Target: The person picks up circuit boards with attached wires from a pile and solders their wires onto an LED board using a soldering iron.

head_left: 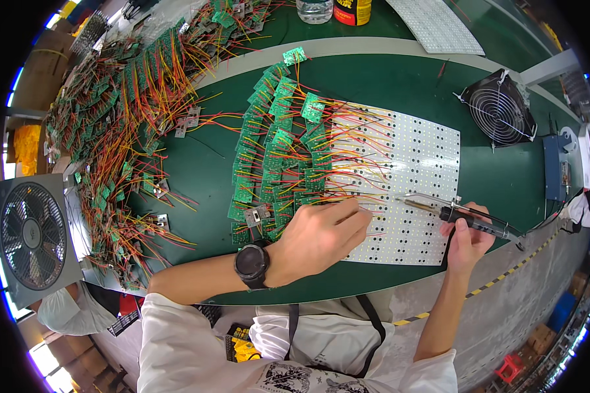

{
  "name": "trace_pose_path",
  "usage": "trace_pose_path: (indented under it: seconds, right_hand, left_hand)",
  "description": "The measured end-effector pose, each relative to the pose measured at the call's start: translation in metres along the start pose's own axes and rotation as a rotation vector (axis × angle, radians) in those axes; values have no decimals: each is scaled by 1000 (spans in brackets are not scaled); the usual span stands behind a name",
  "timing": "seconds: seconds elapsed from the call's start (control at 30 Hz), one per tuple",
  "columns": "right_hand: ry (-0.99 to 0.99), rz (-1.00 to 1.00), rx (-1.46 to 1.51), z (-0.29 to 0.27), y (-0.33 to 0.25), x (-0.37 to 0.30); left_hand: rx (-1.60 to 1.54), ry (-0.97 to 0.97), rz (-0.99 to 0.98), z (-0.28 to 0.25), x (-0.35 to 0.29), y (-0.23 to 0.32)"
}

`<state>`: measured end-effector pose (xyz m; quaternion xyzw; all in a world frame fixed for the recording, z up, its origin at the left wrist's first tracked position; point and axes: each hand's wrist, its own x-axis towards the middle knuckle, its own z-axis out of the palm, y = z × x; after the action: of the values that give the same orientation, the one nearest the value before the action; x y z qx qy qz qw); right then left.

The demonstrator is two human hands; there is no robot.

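My left hand (324,236), a dark watch on its wrist, is closed in a pinch over the lower left part of a white LED panel (426,157). Thin red and yellow wires (357,165) show at its fingertips. My right hand (469,241) grips a soldering iron (469,219) with a thin metal feed tube along it; the tip points left, over the panel. Overlapping rows of small green circuit boards (278,154) lie along the panel's left side, their wires reaching across its dotted face. One board with a metal part (257,215) sits just above my watch.
A large heap of wired green boards (111,111) covers the table's left. A black guarded fan (498,111) and blue soldering station (556,167) stand right. Behind are a clear bottle (314,10), a yellow-black can (353,12) and more panels (436,26). Another fan (31,226) stands far left.
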<state>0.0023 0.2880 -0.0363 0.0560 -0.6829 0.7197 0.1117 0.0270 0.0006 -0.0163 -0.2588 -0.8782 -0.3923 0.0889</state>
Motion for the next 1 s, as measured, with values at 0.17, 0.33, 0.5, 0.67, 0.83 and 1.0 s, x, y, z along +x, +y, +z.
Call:
trace_pose_path:
  seconds: [0.17, 0.33, 0.5, 0.67, 0.83, 1.0]
  right_hand:
    - [-130, 92, 60, -9, 2, -3]
    - [-148, 170, 69, -9, 1, -3]
    - [-140, 184, 52, -7, -2, -4]
    - [-146, 192, 53, -4, -4, -3]
    - [-160, 175, 40, -4, -4, -4]
    - [-163, 163, 44, -2, -5, -4]
  left_hand:
    - [-3, 10, 1, 5, 0, -3]
    - [18, 24, 3, 6, 1, -2]
    - [29, 19, 1, 6, 1, -3]
    - [29, 11, -5, 6, 1, -2]
    - [29, 7, -4, 7, 0, -3]
    - [47, 8, 4, 7, -1, -4]
